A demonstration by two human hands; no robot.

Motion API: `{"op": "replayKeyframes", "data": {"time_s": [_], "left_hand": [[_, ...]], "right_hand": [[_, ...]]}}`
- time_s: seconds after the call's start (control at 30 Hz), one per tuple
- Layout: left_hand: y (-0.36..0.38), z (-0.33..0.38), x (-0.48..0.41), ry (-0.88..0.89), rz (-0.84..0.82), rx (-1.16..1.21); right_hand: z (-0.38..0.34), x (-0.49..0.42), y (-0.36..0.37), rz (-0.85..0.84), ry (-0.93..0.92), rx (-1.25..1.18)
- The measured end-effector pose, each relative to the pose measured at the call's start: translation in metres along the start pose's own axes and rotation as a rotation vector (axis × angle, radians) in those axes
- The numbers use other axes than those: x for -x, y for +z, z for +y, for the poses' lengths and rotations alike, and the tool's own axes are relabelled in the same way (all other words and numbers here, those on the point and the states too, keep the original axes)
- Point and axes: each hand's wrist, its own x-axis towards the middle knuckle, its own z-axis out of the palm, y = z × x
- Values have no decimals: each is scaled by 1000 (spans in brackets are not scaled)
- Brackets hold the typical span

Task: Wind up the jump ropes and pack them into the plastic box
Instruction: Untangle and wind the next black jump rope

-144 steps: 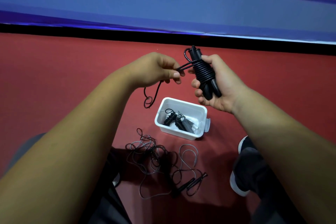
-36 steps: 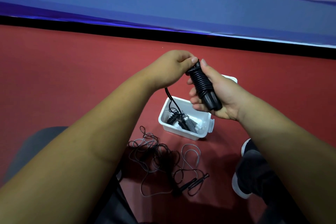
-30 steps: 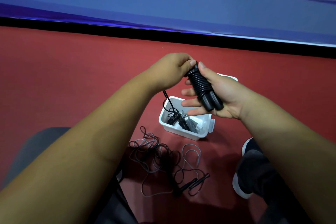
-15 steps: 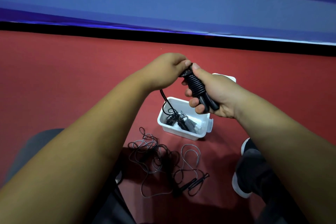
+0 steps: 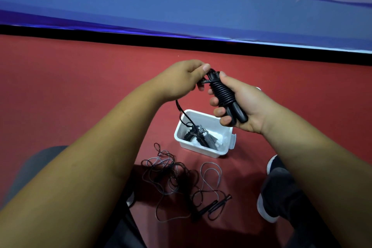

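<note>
Head camera shows the right hand (image 5: pixel 241 106) curled round the wound black jump rope (image 5: pixel 223 94), held up over the plastic box (image 5: pixel 203 152) on the floor (image 5: pixel 80 86), while the left hand (image 5: pixel 181 80) pinches its loose cord at the bundle's top. To finish well, pull that tail snug and tuck it under the last coil, right thumb pinning the turns.

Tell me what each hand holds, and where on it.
The right hand grips the wound jump rope around its coil-wrapped handles. The left hand pinches that rope's free length beside the bundle's top.
</note>
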Motion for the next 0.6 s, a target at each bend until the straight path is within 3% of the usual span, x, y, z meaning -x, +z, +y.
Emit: {"op": "replayKeyframes", "data": {"time_s": [0.13, 0.3, 0.43, 0.6], "left_hand": [[-11, -5, 6, -17, -184, -39], [-21, -9, 8, -30, -267, -16], [-22, -18, 10, -113, -382, 180], [-21, -26, 7, -122, -354, 74]], "right_hand": [[0, -1, -2, 52, -21, 31], [-2, 1, 2, 70, -27, 82], [-3, 5, 2, 55, -22, 93], [-1, 9, 6, 5, -10, 66]]}}
